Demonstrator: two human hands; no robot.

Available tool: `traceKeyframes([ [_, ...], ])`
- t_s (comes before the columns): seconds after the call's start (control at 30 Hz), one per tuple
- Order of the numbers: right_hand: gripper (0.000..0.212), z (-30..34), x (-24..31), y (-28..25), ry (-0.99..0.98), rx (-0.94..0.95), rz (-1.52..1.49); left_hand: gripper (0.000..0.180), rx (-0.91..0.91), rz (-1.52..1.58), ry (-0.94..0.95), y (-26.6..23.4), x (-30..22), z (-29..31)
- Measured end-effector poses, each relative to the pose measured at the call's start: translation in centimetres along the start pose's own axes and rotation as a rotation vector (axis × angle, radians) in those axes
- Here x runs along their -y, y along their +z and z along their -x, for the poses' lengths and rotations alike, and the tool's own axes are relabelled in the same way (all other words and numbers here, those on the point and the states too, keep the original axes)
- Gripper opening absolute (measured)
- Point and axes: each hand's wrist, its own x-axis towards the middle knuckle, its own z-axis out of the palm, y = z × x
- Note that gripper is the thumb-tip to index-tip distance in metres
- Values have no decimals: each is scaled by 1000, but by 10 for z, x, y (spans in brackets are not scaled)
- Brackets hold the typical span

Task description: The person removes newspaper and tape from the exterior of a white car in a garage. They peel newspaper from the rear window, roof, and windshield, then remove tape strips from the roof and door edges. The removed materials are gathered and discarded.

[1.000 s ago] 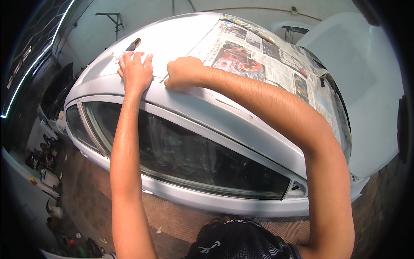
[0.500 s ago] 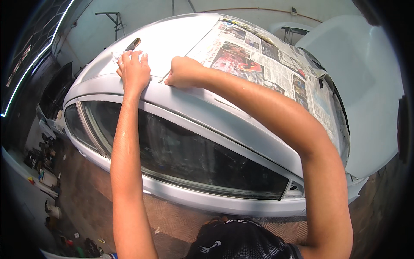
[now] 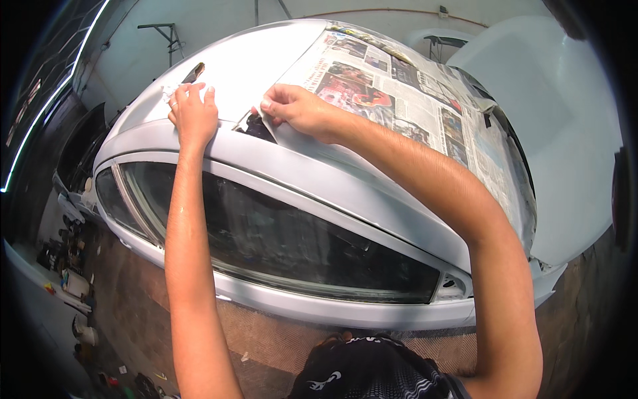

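A light grey-white car (image 3: 219, 56) is in front of me, its roof coated in pale paint. My right hand (image 3: 296, 110) pinches the lifted edge of a thin pale covering sheet (image 3: 271, 128) at the near roof edge. A dark gap (image 3: 256, 126) shows beneath that raised edge. To its left, my left hand (image 3: 195, 116) lies on the roof with its fingers slightly spread and bent. Its fingertips touch a crumpled white piece of covering (image 3: 169, 91). Just beyond them is a dark torn opening (image 3: 195, 72).
Newspaper sheets (image 3: 412, 96) cover the windscreen side on the right. The raised pale bonnet (image 3: 545, 113) stands farther right. Below my arms is the dark side window (image 3: 286, 233). Clutter (image 3: 73, 266) sits at the left, and a metal stand (image 3: 171, 40) is behind the car.
My right hand has lifted the edge of the sheet up and to the right, widening a dark gap under it. My left hand stays by the crumpled piece. The whole view has shifted slightly.
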Motion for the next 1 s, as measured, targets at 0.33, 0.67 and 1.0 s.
traceKeyframes([
  [0.33, 18, 41, 20, -174, -34, -774, -69, 35, -1, -7, 24, 7, 6, -6],
  [0.67, 48, 265, -10, -385, 658, -1274, 1056, 37, 27, -19, 6, 15, -3, -7],
  [1.0, 81, 198, 52, -151, -242, -904, 1793, 40, 54, -87, 4, 5, 12, -6],
])
